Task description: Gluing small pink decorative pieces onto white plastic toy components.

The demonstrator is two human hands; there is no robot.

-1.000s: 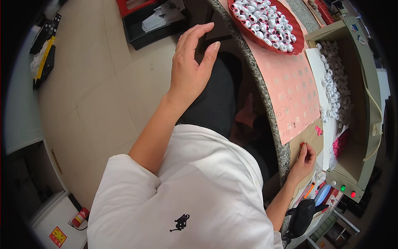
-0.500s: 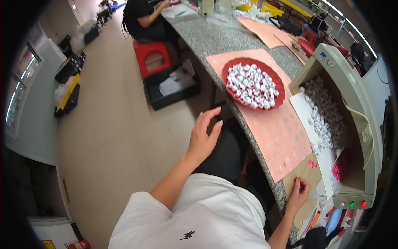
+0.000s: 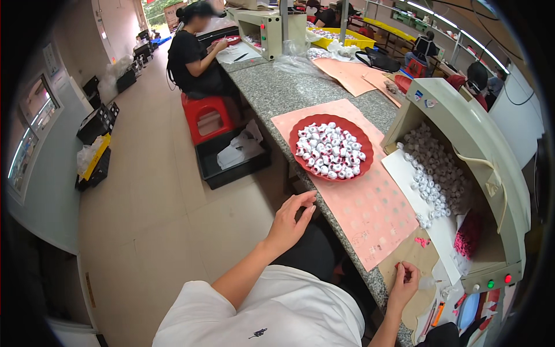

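My left hand (image 3: 290, 224) hangs beside the table edge with thumb and fingers apart, holding nothing. On the brown paper (image 3: 416, 254) at the near end of the table, my right hand (image 3: 404, 284) has thumb and fingertips pinched together. A speck of red shows at those fingertips, too small to name. Just beyond that hand are small pink pieces (image 3: 422, 242). Farther off, a red scalloped bowl (image 3: 365, 151) full of small white pieces with dark red marks (image 3: 329, 149) rests on a pink sheet (image 3: 370, 220).
At the right stands a beige open-fronted box (image 3: 509, 173) with lit buttons, holding many white pieces (image 3: 433, 168) and a pink heap (image 3: 467, 234). An orange-handled tool (image 3: 438, 314) lies near my right forearm. A person sits on a red stool (image 3: 205, 115) beside a black crate (image 3: 231, 168).
The view has tilted up, so more of the far table and the seated person shows. My left hand has come rightward to the table edge. My right hand stays pinched on the brown paper.
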